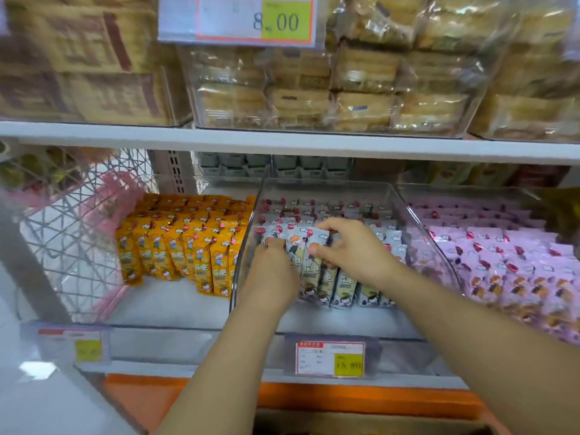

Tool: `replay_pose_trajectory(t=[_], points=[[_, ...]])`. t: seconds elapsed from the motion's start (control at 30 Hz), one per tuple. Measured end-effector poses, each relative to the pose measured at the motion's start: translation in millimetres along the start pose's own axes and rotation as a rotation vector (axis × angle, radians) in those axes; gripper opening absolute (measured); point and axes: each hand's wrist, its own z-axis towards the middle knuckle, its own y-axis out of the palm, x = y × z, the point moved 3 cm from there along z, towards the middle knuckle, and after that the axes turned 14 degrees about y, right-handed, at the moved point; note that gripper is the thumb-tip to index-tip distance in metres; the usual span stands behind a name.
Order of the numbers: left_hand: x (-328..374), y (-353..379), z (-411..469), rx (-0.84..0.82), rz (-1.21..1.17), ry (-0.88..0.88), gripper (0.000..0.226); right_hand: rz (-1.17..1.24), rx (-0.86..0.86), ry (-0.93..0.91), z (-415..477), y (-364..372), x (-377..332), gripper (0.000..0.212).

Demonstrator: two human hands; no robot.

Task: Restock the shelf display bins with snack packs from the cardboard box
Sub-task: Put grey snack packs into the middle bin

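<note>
While we reach into the middle bin point(326, 187), both our hands meet over a small bunch of grey packs point(303, 246) standing upright near its front left corner. Our left hand point(270, 268) is curled against the bunch's left side, fingertips hooked over the leftmost pack's upper edge, so it grips the packs from that side. Our right hand point(356, 250) pinches the same bunch from the right: the thumb lies on the front face of the packs and the fingers fold over their tops. The bunch therefore sits between the two hands, touching both, with its lower ends down among the front row point(348, 288) of like packs just below our right wrist. More grey packs fill the bin behind our hands in rows.

Orange packs point(188, 246) stand in the bin just to the left, and pink packs point(508, 259) fill the one just to the right. A price tag point(329, 359) hangs on the shelf edge point(188, 368) below the middle bin, between our forearms.
</note>
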Motion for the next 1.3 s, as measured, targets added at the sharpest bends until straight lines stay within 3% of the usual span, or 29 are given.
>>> replay_pose_trajectory(t=[0.17,0.3,0.4,0.47,0.6,0.73,0.9,1.1,1.3], points=[[-1.5,1.0,-3.1,-0.119,0.074,0.017,0.042,-0.032,0.002,0.009,3.4,3.2,2.5,0.05],[-3.6,9.3,-9.4,-0.224,-0.103,-0.028,0.053,-0.092,0.013,-0.013,-0.1,2.9,3.0,0.046],[-3.5,7.9,-8.5,-0.216,-0.184,-0.028,0.058,-0.074,0.044,0.016,-8.4,-11.0,8.2,0.024],[-3.0,5.2,-8.1,-0.208,-0.196,-0.018,0.062,-0.144,-0.069,0.063,-16.1,-14.4,15.0,0.011],[-2.7,5.8,-8.9,-0.196,-0.22,-0.003,0.069,-0.288,-0.463,0.153,-29.6,3.9,29.4,0.037],[-4.0,5.2,-11.1,-0.196,-0.278,-0.001,0.072,-0.334,-0.45,0.151,-25.1,11.2,36.4,0.048],[-5.7,5.1,-14.7,-0.217,-0.283,0.001,0.075,-0.296,-0.382,0.123,-26.3,4.4,36.2,0.037],[1.1,-14.1,-21.8,-0.19,-0.305,0.116,0.061,-0.332,-0.746,0.325,-39.1,1.5,40.3,0.026],[2.7,-19.6,-38.9,-0.202,-0.374,0.239,0.051,-0.22,-0.872,0.412,-43.9,7.7,42.8,0.027]])
